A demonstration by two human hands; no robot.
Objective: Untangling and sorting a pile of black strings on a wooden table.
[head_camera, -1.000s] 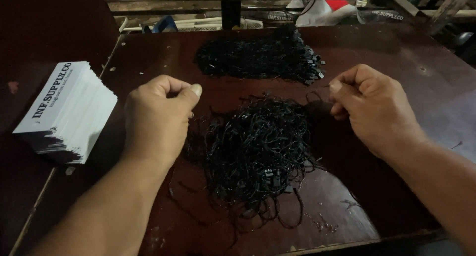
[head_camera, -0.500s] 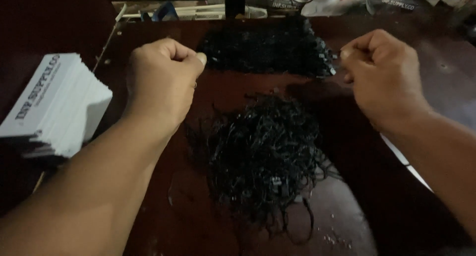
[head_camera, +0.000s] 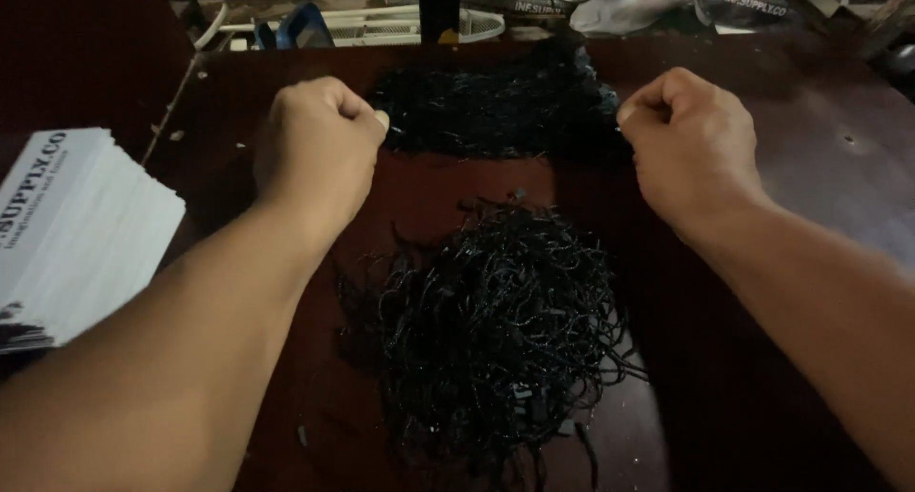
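Hands: your left hand (head_camera: 319, 149) and right hand (head_camera: 691, 149) are both fisted, fingers curled together; a pinched cord may run between them, too dim to tell.
Piles: two — loose tangled black cords (head_camera: 505, 320) below your fists, flatter black heap (head_camera: 496, 111) behind.
Cards: one white printed stack (head_camera: 76, 225), left.
Surface: dark reddish-brown wooden table (head_camera: 810, 168), dim cluttered workshop.

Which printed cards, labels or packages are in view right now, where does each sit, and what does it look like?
Stack of cards: on the table's left edge, left of the left hand; white rectangles fanned slightly, dark lettering on top.
Dark strip with pale lettering: beyond the table's far right edge, past the right hand; long and thin.
Second dark strip with pale lettering: far centre, partly hidden.
No screens or signs.
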